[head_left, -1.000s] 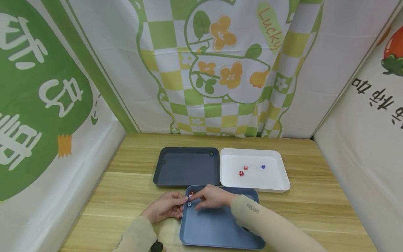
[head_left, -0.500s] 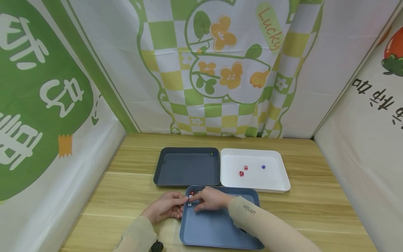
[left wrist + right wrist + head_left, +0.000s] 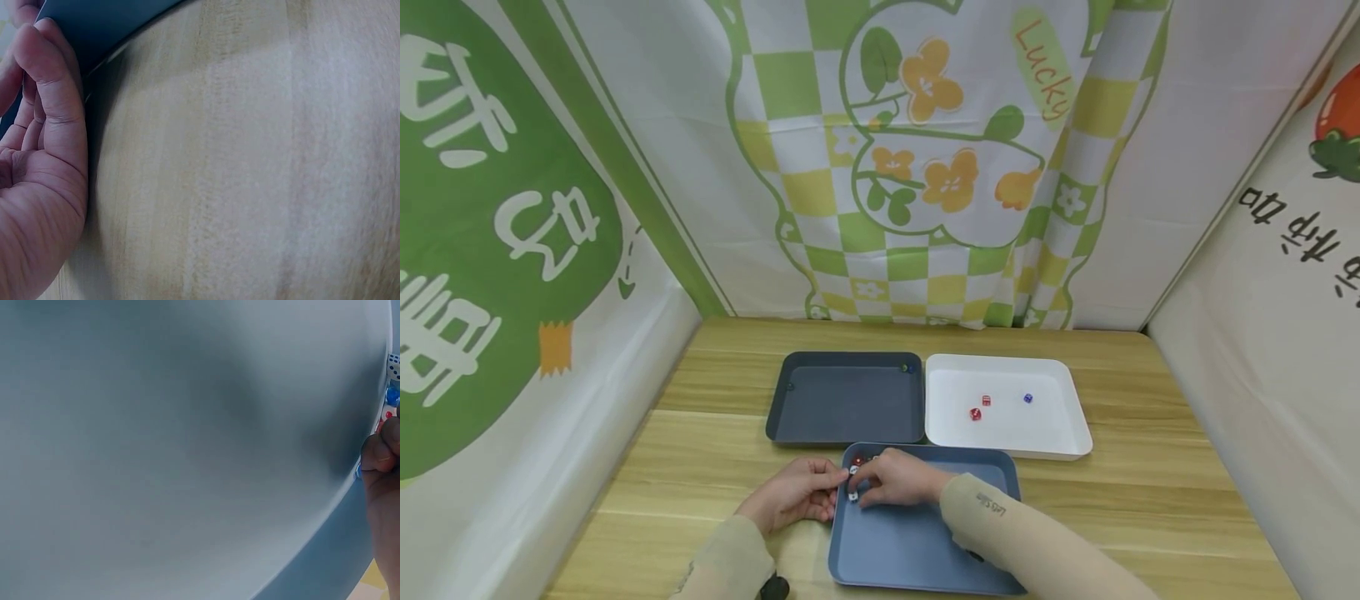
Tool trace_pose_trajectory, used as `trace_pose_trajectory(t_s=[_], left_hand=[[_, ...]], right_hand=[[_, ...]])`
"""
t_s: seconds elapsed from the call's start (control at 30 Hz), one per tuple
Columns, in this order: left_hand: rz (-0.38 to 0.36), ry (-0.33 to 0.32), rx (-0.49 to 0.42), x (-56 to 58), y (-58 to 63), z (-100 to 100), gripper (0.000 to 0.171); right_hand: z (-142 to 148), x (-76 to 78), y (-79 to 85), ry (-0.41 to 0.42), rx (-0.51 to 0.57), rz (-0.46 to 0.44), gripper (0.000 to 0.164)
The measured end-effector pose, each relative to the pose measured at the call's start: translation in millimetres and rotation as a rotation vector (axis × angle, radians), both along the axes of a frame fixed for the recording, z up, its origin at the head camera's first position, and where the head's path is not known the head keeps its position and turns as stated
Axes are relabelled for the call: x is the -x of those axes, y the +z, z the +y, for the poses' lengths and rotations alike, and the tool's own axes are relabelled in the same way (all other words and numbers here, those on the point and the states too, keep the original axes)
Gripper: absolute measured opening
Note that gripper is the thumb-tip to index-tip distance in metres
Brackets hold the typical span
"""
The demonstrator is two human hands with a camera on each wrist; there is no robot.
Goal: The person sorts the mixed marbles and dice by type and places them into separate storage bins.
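A blue tray [image 3: 925, 550] lies nearest the person. My left hand [image 3: 797, 493] grips its left rim near the far corner, thumb and forefinger at the edge. In the left wrist view, the fingers of the left hand [image 3: 56, 106] lie against the tray's side. My right hand [image 3: 898, 479] reaches into the tray's far left corner, forefinger bent down at a row of dice along the wall. A white die [image 3: 853, 496] sits by its thumb and forefinger; a red die [image 3: 857, 459] is in the corner. The right wrist view shows a white die [image 3: 394, 367] and a blue die [image 3: 392, 395] beside the right hand [image 3: 384, 469].
Behind stand a dark grey tray [image 3: 850, 440] with a few small dark dice near its sides, and a white tray [image 3: 1045, 433] holding two red dice [image 3: 975, 414] and a blue die [image 3: 1027, 398]. All rest on a wooden table [image 3: 1150, 500] before a printed curtain [image 3: 925, 275].
The right forefinger has bent and drawn back slightly toward the person. A white die has slid a little along the tray's left wall the same way. The left hand stays put.
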State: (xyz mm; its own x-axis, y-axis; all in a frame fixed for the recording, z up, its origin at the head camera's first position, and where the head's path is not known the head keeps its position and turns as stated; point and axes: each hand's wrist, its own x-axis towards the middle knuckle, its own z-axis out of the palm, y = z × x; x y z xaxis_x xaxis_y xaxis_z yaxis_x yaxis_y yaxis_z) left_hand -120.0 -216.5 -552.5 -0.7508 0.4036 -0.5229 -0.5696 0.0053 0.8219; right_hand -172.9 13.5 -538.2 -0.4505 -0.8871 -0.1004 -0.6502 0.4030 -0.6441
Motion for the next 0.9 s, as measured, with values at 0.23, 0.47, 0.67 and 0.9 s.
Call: trace_pose_trajectory(t_s=[0.23, 0.47, 0.67, 0.9], left_hand=[[0.009, -0.007, -0.01, 0.1, -1.4, -0.2, 0.024], [0.014, -0.011, -0.021, -0.1, -1.3, -0.7, 0.023], [0.009, -0.009, -0.02, -0.2, -0.7, -0.4, 0.023], [0.009, -0.003, -0.01, -0.4, -0.6, 0.0, 0.024]], right_hand=[[-3.3, -1.6, -3.2, -0.018, 0.015, -0.031, 0.023], [-5.5, -3.8, -4.5, -0.041, 0.006, -0.003, 0.021], [-7.3, -5.8, -4.8, -0.057, 0.005, 0.006, 0.015], [-8.4, -5.3, -8.8, -0.071, -0.008, 0.014, 0.013]])
